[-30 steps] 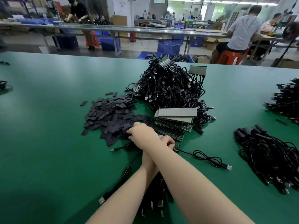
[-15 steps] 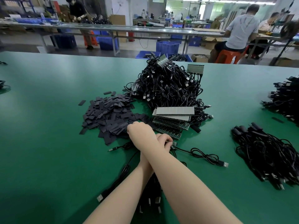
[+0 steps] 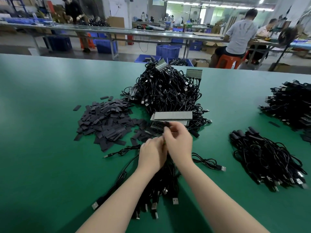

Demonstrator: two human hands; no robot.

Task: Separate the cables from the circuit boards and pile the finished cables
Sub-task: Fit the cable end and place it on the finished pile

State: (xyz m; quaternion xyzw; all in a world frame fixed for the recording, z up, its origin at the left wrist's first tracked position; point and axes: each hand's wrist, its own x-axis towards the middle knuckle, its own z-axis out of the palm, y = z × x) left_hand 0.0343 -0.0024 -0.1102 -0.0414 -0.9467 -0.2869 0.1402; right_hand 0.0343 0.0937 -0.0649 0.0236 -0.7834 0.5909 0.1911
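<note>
My left hand (image 3: 152,153) grips the far end of a bundle of black USB cables (image 3: 161,187) whose plugs fan out toward me; a sliver of green board (image 3: 164,142) shows between my hands. Just right of it, my right hand (image 3: 179,142) pinches a small black sleeve piece (image 3: 166,123) at its fingertips, blurred by motion. Right behind my hands lies a stack of circuit boards (image 3: 173,115). Behind that rises a big heap of cables still on boards (image 3: 168,91). A pile of loose cables (image 3: 262,157) lies at the right.
A pile of flat black sleeve pieces (image 3: 106,121) covers the green table (image 3: 50,115) left of my hands. Single cables (image 3: 207,163) trail out on both sides. Another cable heap (image 3: 289,103) sits at the far right. People work at benches beyond the table.
My arms were crossed, with the right hand reaching left toward the sleeve pile. Now they are uncrossed, and the right hand has swung back right and up, holding a black piece.
</note>
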